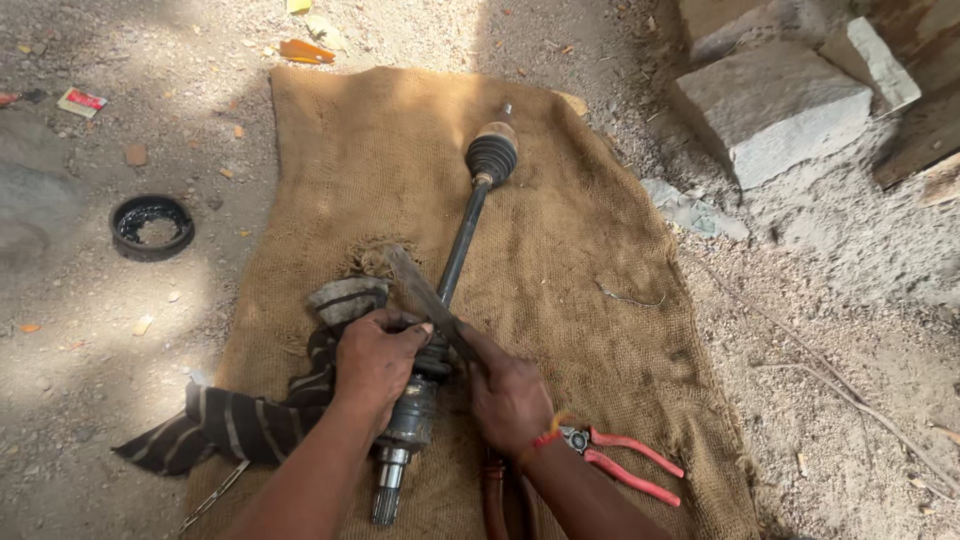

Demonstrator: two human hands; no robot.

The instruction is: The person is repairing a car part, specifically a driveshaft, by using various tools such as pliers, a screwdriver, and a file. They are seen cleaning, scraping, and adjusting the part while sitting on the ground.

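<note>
I am seeing a long car axle [455,260] lying on a brown sack [560,250] in the middle of the frame. My left hand [375,360] is gripping the thick end of the axle. My right hand [510,395] is closing around a flat metal blade [425,295] that is resting across the axle. A striped rag [250,420] is sitting at lower left. Red pliers [625,460] are lying at lower right.

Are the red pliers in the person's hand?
No, the red-handled pliers lie on the burlap sack beside the right hand, which grips a flat metal blade.
</note>
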